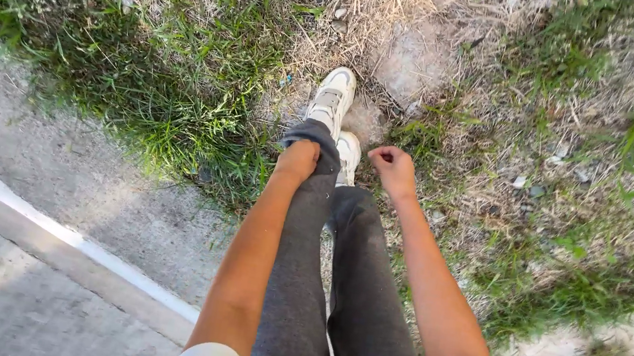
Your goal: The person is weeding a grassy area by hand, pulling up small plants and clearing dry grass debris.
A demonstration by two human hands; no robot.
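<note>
Hands hang loosely curled — left hand [299, 159], right hand [392, 167] — above grass [178, 99].

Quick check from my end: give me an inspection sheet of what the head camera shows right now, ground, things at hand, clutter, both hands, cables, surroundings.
Surface: patchy grass and dry straw with a bare dirt patch; concrete pavement with a white painted line at the lower left.
Job's things: nothing held; white sneakers and grey trousers lie nearest the hands.
Clutter: small stones and pale litter scraps in the grass on the right.
Grippers: left hand closed, resting against the left trouser leg; right hand closed in a loose fist, empty, in the air.
Cables: nothing seen.
Surroundings: outdoors, sunlit; no other person seen.
</note>
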